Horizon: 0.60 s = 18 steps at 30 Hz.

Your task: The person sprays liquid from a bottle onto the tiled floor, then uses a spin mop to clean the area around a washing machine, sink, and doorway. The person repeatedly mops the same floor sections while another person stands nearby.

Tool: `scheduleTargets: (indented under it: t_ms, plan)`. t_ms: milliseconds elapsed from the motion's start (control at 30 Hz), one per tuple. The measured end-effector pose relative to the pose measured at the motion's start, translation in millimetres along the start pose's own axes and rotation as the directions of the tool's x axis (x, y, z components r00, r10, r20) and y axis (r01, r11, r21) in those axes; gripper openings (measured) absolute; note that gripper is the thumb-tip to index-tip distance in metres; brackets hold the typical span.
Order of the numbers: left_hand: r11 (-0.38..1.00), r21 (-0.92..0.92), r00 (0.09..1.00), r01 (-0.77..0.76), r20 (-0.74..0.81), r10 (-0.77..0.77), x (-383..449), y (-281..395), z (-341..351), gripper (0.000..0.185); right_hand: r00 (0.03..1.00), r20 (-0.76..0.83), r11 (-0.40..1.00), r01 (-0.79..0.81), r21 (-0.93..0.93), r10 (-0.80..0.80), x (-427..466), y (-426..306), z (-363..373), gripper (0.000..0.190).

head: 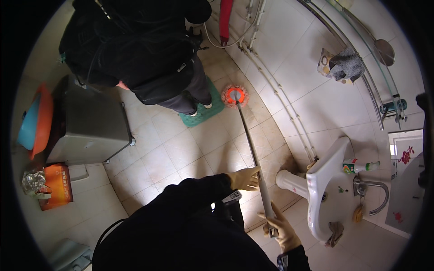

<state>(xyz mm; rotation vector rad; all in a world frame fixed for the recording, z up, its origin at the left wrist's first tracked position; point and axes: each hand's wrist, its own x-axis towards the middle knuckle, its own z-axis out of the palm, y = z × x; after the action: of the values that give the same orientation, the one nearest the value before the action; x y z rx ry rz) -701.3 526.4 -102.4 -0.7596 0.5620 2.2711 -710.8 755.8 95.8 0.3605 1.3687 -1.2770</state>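
Observation:
A long-handled mop stretches away from me across the tiled floor. Its round head has pink pile around an orange disc and rests near the wall. Partway down the pole, my left hand grips it in a beige glove. Farther back, my right hand, gloved the same way, is closed around the thick grey end of the handle. The mop head lies just right of a green mat.
Another person in dark clothes stands on the mat. At right are a pedestal washbasin with a bottle and a faucet. White pipes run along the wall. A washing machine and orange basin are at left.

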Motion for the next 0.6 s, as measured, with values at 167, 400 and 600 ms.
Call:
scheduleTargets:
  t_ms: [167,400,600]
  plan:
    - [0.959,-0.273,0.990,0.080,-0.094,-0.109,67,12,58,0.028,0.960,-0.278,0.991,0.009,-0.134,-0.046,-32,-30,-25,0.070]
    - [0.970,-0.242,0.991,-0.014,-0.132,-0.019,94,112,21,0.030,0.966,-0.258,0.955,-0.090,-0.282,0.014,64,-137,-16,0.070]
    - [0.966,-0.099,0.900,-0.239,-0.397,0.181,102,243,-18,0.048,0.988,-0.149,0.934,-0.077,-0.348,0.026,164,-250,25,0.069]
